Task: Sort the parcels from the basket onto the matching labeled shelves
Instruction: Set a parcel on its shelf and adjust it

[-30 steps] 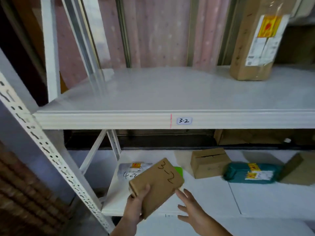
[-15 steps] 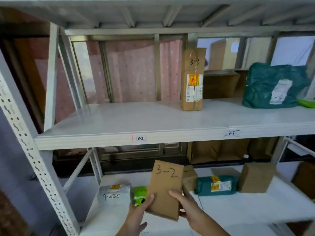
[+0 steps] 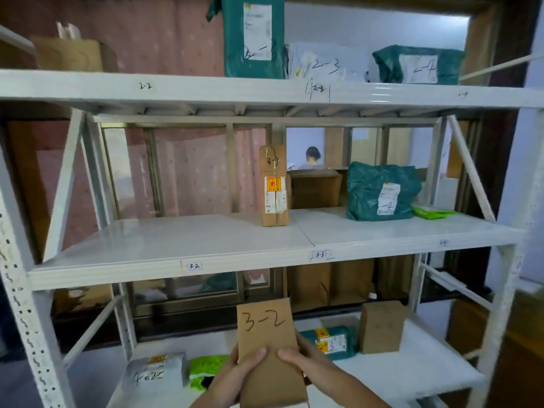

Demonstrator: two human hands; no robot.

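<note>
Parcel "3-2" held below shelf label 3-2.
Stiff, probably light cardboard; lower side edges are clasped by left hand and right hand, both grips closed on it.

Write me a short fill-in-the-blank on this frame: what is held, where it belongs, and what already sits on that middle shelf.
1. The flat cardboard parcel gripped by the left hand and right hand has ____ handwritten on it.
2. The matching shelf label is on the front edge of the ____ shelf.
3. The tall box standing upright on that shelf is marked ____.
4. The wrapped bag to its right is ____ in colour.

Missing words: 3-2; middle; 3-3; green
</note>
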